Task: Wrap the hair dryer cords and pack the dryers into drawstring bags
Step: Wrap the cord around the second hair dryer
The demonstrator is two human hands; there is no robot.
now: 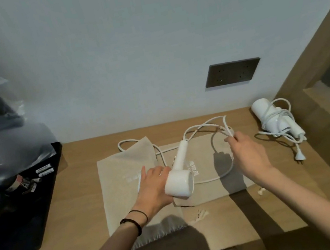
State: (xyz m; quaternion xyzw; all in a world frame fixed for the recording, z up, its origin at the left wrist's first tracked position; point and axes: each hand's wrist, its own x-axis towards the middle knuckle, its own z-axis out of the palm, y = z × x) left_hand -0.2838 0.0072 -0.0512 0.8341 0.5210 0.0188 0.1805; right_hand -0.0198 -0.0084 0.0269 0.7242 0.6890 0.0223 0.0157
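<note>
The left hand's (pixel 153 187) grip is curled round the fat end of a white hair dryer (pixel 179 179), just over two tan bags (pixel 121 170) lying flat in the middle of the worktop (pixel 81 205). The right hand's (pixel 247 154) grip pinches the dryer's loose cord (pixel 203 123), which loops toward the back edge. A second dryer (pixel 273 119), cord wound round it, lies near the back right corner.

— Hotel room, or someone's home?
— Guest room, likely: a wooden tabletop (pixel 81 205) built against a plain wall (pixel 123 44), a dark socket panel (pixel 232 73), a black tray (pixel 25 237) of small sachets (pixel 43 168), a wooden niche (pixel 315 67), two identical white hair dryers (pixel 264 110).
</note>
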